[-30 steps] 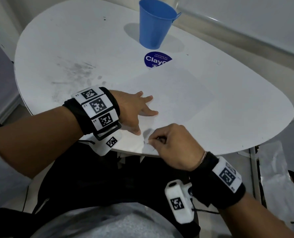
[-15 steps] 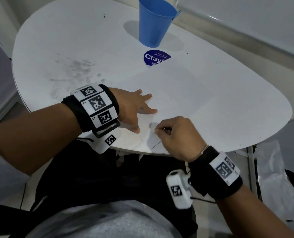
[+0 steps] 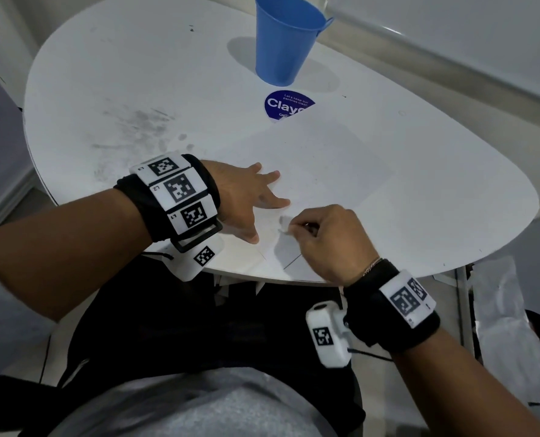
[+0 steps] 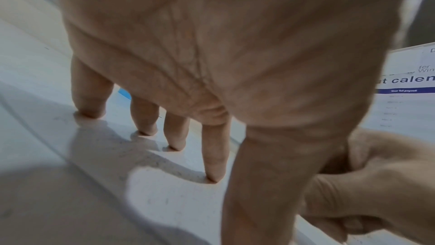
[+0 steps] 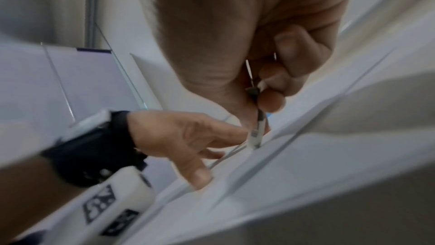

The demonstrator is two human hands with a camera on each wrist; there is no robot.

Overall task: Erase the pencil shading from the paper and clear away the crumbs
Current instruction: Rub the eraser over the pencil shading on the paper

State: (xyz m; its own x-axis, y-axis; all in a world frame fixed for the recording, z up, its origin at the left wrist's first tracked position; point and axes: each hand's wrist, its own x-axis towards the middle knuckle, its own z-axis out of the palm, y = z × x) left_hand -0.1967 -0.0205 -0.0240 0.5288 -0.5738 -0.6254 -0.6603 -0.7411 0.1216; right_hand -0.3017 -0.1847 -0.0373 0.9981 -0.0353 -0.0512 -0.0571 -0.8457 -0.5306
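Left hand (image 3: 249, 197) flat, fingers spread, pinning paper (image 3: 319, 171) at near desk (image 3: 136, 89) edge; right hand (image 3: 328, 238) pinches small eraser (image 5: 255, 133) on its near corner; risk: sheet overhangs the edge, a hard stroke may crease or tear it.

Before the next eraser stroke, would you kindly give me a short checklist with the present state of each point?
1. Paper held down: ok, left hand presses it with spread fingers.
2. Eraser gripped: ok, right hand pinches it, tip at the sheet.
3. Stroke path free of the left hand: not ok, its fingers lie right beside the eraser.
4. Shading left to erase: cannot tell.
5. Crumbs cleared: cannot tell.
6. Blue cup out of the way: ok, upright at the far edge.
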